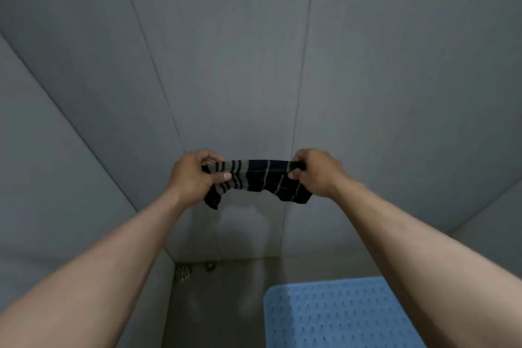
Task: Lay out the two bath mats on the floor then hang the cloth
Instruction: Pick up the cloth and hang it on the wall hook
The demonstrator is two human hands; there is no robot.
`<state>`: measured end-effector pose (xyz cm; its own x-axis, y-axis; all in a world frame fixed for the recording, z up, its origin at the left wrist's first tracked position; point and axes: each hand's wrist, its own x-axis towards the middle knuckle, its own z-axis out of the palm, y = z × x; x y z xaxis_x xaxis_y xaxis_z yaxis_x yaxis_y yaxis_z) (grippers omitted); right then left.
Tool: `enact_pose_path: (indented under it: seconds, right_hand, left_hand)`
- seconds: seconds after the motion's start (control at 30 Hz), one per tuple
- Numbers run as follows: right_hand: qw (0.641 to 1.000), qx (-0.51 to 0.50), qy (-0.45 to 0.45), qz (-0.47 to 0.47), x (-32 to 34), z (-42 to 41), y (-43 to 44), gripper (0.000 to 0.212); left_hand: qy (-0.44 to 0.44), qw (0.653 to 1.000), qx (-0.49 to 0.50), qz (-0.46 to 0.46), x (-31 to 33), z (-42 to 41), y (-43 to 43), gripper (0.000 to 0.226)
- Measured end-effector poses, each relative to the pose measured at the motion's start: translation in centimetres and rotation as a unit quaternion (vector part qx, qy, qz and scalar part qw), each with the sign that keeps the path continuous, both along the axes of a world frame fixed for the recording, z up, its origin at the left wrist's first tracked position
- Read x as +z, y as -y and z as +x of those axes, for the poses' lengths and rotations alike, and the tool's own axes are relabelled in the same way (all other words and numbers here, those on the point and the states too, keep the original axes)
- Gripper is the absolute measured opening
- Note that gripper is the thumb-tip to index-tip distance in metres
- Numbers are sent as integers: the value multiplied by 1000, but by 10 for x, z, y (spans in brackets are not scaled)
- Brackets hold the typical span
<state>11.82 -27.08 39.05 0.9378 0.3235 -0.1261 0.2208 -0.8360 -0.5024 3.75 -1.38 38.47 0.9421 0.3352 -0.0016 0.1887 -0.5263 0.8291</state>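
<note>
Grey panelled walls (254, 51) are enclosing a narrow bathroom corner, with a dull grey floor (220, 305) showing below. Item one: a dark striped cloth (257, 178), which both hands are holding up in front of the far wall, well above the floor. Its long axis is running left to right between the hands, the top edge is pulling fairly taut, and the lower edge is sagging in loose folds. The left hand (195, 175) is pinching the left end, thumb pressing over the paler stripes. The right hand (316, 172) is clamping the right end with curled fingers. Both hands are sitting at about the same height and the same reach, so neither seems nearer. No rail, hook or bar is showing, so where the cloth is going cannot be told. The hanging step is probably in hand, and it is likely depending on keeping that horizontal span level. Item two: a blue perforated bath mat (339, 316), lying flat on the floor at near right, partly behind the right forearm. A second mat is not showing. Item three: a round floor drain (183, 272) sitting in the far left corner of the floor. Containers: none are showing.
</note>
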Motion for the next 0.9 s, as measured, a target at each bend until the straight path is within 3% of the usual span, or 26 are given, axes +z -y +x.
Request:
enact_pose_path:
  seconds: [0.17,0.4,0.7,0.9]
  right_hand:
    - [1000,-16,-11,14,126,-18,35,11]
    - [997,-35,60,14,266,-47,103,18]
    - [993,-96,72,7,372,-76,239,26]
    - [979,-178,97,3,408,-90,324,28]
  left_hand:
    - [13,998,-23,-63,123,-6,34,36]
    - [26,993,-102,-60,247,-4,88,29]
    - [24,968,-250,-16,351,32,205,26]
    - [42,941,-335,-25,384,62,298,27]
